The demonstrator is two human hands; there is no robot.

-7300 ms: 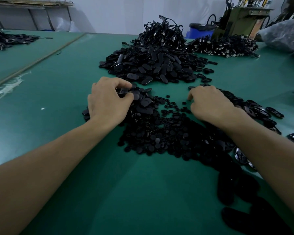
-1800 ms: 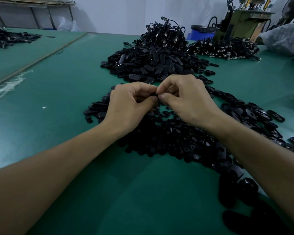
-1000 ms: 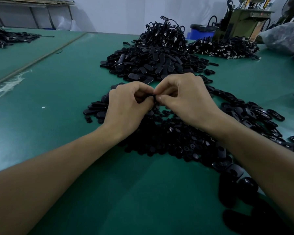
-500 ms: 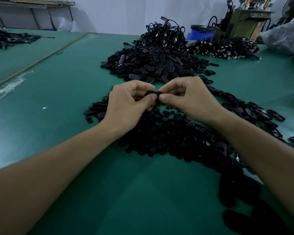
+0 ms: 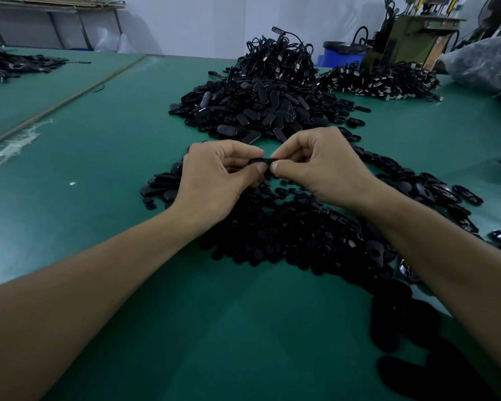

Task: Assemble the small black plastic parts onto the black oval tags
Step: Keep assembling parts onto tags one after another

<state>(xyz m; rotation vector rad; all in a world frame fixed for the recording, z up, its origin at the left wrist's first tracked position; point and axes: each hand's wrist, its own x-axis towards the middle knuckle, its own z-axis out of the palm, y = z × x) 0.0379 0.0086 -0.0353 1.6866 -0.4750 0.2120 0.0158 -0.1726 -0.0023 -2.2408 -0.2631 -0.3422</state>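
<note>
Centre of frame: left hand (image 5: 214, 180) and right hand (image 5: 321, 169) meet above the green table (image 5: 99, 140), fingers curled, each pinching one end of a black oval tag (image 5: 261, 161) between thumb and forefinger. Heap of small black parts (image 5: 287, 233) lies directly beneath; big tag pile (image 5: 258, 111) behind, upper centre

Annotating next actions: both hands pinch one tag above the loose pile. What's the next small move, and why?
Probably a firm thumb press to seat the part. The left hand and right hand each pinch an end of the tag, with the thumb tips almost meeting on its near edge. The fingers hide the part, so I cannot tell whether it is seated.
</note>
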